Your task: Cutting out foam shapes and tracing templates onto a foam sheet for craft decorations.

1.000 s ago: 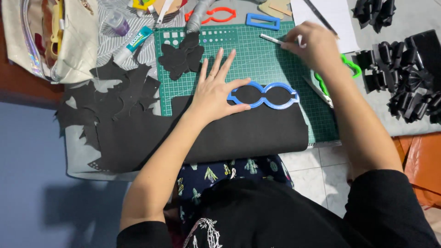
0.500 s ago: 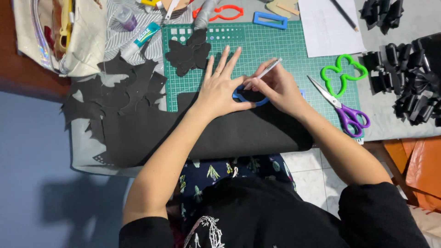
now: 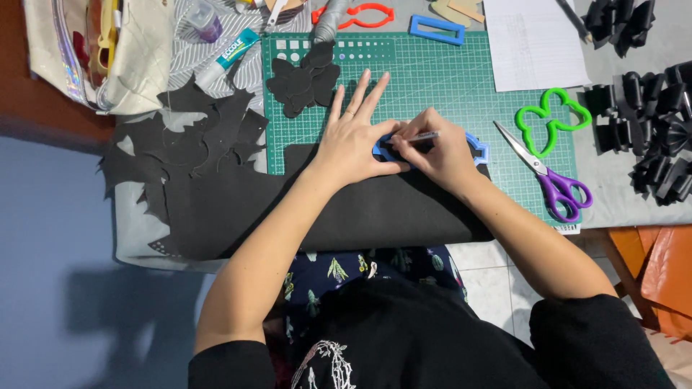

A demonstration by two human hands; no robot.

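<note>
A person's left hand lies flat with fingers spread on a blue template, pinning it to a sheet of black foam that covers the near edge of a green cutting mat on the counter. The left grip is wide, palm down, holding nothing between the fingers. The right hand sits just beside it, its grip narrow around a slim pen whose tip points left toward the template's inner edge; most of the template is hidden under both hands, only its right end showing. To the right on the mat lie purple-handled scissors and a green butterfly-shaped template. A stack of black cut-out shapes rests at the mat's upper left, with black foam scraps spread off the mat to the left. Near the far edge sit a red template, a blue rectangular frame, a sheet of paper and a glue stick.
</note>
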